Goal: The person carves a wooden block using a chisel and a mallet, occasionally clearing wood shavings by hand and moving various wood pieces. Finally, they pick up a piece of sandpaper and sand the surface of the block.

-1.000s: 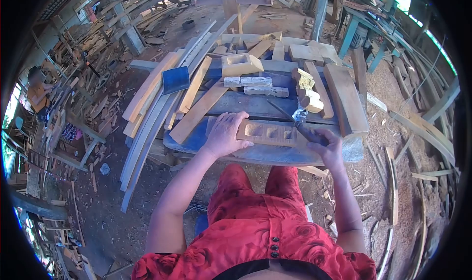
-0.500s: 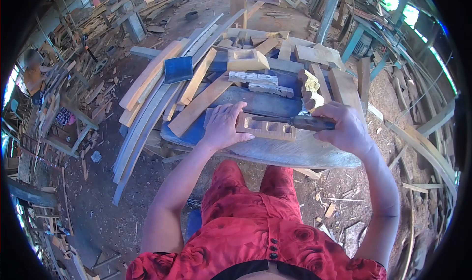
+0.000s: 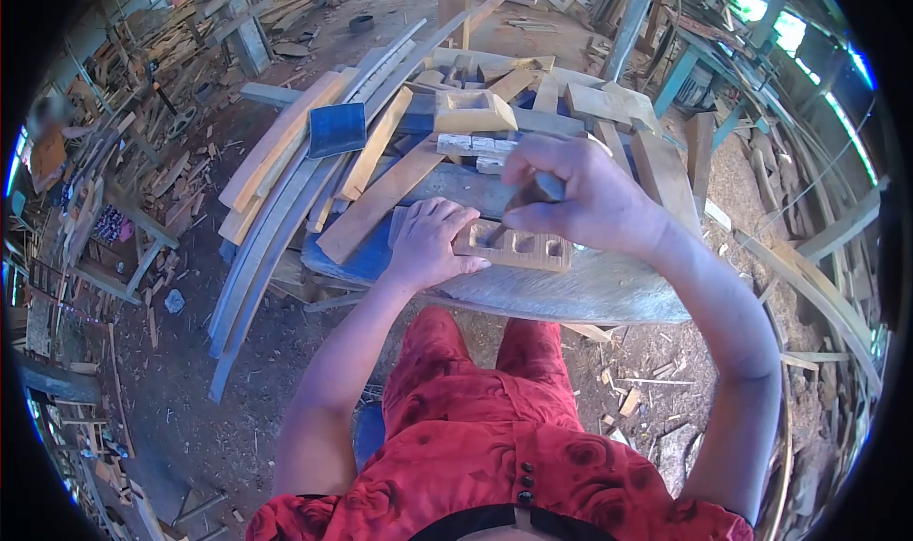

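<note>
A small wooden block (image 3: 514,259) with several square hollows lies near the front edge of the worktable (image 3: 609,294). My left hand (image 3: 430,241) grips its left end, thumb along the front side and fingers over the back. In my right hand (image 3: 599,199) is a chisel (image 3: 543,188), its handle wrapped by my fingers. The chisel is tilted steeply over the block, blade pointing down into the leftmost hollow. Part of the handle is hidden by my fingers.
Behind the block lie whitish worn pieces (image 3: 475,145) and a larger hollowed wood block (image 3: 475,112). Long boards (image 3: 276,161) overhang the table's left side, with a blue curved piece (image 3: 337,130) on them. A person (image 3: 48,146) is at far left among scrap wood.
My right hand has moved left and raised the chisel's handle, turning it from nearly flat across the block to steeply upright. My left hand still holds the block.
</note>
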{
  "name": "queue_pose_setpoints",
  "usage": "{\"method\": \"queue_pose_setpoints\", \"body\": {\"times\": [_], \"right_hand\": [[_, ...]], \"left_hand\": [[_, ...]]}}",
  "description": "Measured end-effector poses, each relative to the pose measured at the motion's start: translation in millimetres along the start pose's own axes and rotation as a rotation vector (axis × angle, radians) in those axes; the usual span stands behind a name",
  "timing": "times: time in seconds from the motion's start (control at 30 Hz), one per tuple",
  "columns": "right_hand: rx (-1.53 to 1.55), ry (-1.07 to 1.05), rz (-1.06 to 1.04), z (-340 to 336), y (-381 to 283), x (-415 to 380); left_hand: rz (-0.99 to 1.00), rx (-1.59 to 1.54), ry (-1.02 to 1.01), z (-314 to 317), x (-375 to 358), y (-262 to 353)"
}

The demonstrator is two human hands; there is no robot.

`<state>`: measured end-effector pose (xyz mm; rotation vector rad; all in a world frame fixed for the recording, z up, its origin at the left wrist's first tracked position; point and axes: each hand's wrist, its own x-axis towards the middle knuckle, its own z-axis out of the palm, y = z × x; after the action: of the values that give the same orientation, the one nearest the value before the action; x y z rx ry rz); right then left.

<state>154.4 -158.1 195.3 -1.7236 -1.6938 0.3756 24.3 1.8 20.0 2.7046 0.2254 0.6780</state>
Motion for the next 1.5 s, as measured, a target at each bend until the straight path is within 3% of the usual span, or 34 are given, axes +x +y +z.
{"method": "queue_pose_setpoints", "body": {"times": [0.03,0.17,0.23,0.47,0.6,0.67,0.77,0.87,0.93,0.97,1.2,1.27,1.5], "right_hand": [[0.127,-0.014,0.056,2.8,-0.5,3.0],[0.1,-0.09,0.047,5.0,-3.1,11.1],[-0.162,-0.02,0.014,3.9,-7.0,13.2],[-0.244,0.005,0.079,10.0,-24.6,40.4],[-0.26,0.007,-0.123,21.6,-22.6,37.9],[-0.247,0.022,-0.206,26.0,-23.8,30.1],[-0.231,0.052,-0.176,25.7,-18.0,20.5],[-0.221,0.241,-0.039,17.8,-9.8,14.2],[0.04,0.158,0.201,6.1,-15.3,11.7],[-0.1,0.139,0.111,2.9,-16.9,10.7],[-0.15,0.155,0.024,10.2,-15.9,22.0],[-0.265,0.177,-0.113,17.0,-13.8,25.5],[-0.287,0.021,-0.099,18.8,-24.6,41.5]], "left_hand": [[-0.005,-0.005,0.003,-0.7,0.3,0.9],[-0.015,0.007,0.004,-1.9,-0.9,0.7],[-0.014,-0.005,0.008,-1.2,-0.7,-0.9],[-0.01,-0.004,-0.011,0.4,-1.8,-3.5],[-0.024,0.012,-0.01,-4.5,-2.3,-0.9],[-0.008,0.02,0.103,-0.1,-5.3,-2.0],[0.007,-0.011,0.073,-3.0,-4.6,-4.4],[0.028,-0.03,0.046,2.1,-2.8,-7.1],[0.034,-0.031,0.073,3.4,-2.7,-6.7],[0.035,-0.028,0.07,2.7,-2.6,-7.3],[0.011,-0.034,0.044,3.2,-2.5,-6.2],[0.006,-0.034,0.048,2.2,-2.8,-6.6],[-0.009,-0.011,0.019,0.5,-2.5,-5.1]]}}
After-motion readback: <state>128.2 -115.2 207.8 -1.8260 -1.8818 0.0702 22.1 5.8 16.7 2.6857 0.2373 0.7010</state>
